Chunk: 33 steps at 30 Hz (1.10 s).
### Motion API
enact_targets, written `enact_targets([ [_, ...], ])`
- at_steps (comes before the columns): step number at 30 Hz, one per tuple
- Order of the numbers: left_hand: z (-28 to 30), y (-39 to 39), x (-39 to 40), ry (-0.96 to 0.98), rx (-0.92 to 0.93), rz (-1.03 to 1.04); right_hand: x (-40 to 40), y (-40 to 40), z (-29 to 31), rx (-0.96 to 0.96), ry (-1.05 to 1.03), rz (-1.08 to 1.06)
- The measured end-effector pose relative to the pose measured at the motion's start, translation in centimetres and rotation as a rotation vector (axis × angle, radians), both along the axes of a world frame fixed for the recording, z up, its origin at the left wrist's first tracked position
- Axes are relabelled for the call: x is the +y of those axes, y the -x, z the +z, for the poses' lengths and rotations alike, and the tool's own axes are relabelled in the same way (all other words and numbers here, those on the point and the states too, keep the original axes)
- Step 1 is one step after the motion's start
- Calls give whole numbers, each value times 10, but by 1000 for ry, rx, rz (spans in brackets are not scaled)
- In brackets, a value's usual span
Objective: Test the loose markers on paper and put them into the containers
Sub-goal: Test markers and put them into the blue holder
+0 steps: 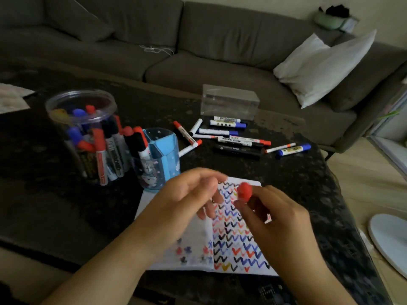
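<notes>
Fingers of the right hand pinch a red cap above the paper. Left hand is curled around a white marker, blurred and mostly hidden. Loose markers lie on the bench beyond, near both containers.

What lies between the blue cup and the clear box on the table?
In the head view, loose markers lie on the dark table between the blue cup and the clear box.

Dim room – grey sofa behind dark table, white pillow, pale wood floor.
</notes>
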<state>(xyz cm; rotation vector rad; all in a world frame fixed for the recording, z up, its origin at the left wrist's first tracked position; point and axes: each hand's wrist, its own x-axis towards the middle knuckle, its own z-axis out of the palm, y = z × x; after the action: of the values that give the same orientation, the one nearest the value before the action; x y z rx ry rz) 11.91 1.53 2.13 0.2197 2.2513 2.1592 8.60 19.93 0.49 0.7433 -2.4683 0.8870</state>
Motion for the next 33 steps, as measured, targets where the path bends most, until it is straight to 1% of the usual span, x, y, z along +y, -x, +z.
enact_targets([
  [3, -7, 4, -22, 414, 102, 494, -22, 2, 22, -79, 101, 49],
  [4, -9, 5, -29, 532, 133, 595, -31, 5, 30, -114, 136, 71],
  [6, -11, 5, -41, 647, 134, 676, -52, 13, 44, -214, 164, 87],
  [8, -11, 4, -48, 674, 98, 698, -73, 25, 55, -304, 147, 109],
  [10, -10, 4, -52, 681, 61, 706, -97, 34, 63, -334, 114, 158],
  [12, -12, 6, -54, 671, 33, 700, -117, 44, 64, -314, 62, 200],
  [16, -14, 10, -56, 631, -21, 666, -144, 64, 55, -257, -139, 203],
  [21, -15, 11, -58, 627, -9, 639, -155, 71, 38, -221, -306, 207],
  [23, -17, 12, -58, 642, -6, 633, -152, 71, 32, -230, -258, 189],
  [26, -20, 13, -57, 631, 5, 617, -139, 68, 25, -271, -102, 137],
  [28, -23, 15, -54, 616, 33, 594, -123, 66, 21, -278, -34, 85],
  [30, -26, 18, -49, 617, 64, 555, -103, 66, 14, -315, -31, 26],
  [33, -30, 24, -38, 651, 119, 474, -69, 71, -3, -419, -82, -94],
])
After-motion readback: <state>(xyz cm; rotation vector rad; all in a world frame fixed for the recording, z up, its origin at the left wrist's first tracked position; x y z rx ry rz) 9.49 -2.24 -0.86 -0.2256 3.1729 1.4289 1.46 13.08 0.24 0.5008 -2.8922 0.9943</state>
